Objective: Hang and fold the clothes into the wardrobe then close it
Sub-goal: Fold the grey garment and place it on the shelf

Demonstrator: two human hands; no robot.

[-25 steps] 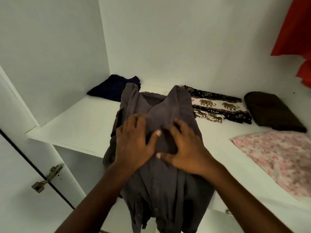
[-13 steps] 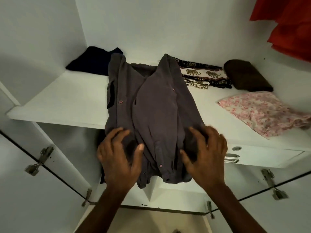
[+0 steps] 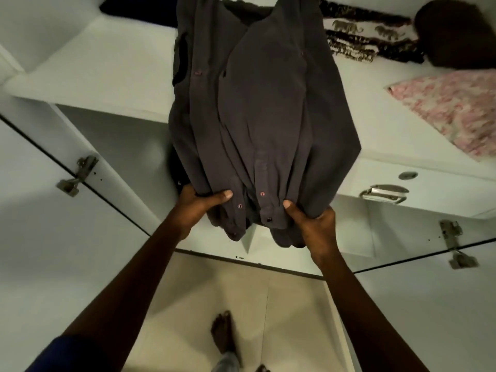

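head view | folding step: I see grey shirt laid on the shelf, hem hanging over its front edge | left hand and right hand each pinch that hem | next, I judge: carry hem up toward collar, keep both sides level so it stays square

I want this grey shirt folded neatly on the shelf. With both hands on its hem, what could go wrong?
The grey shirt hangs past the shelf edge, held only by the left hand and right hand; let go, it may slide off. Folding it up could bunch the overlapped sides.
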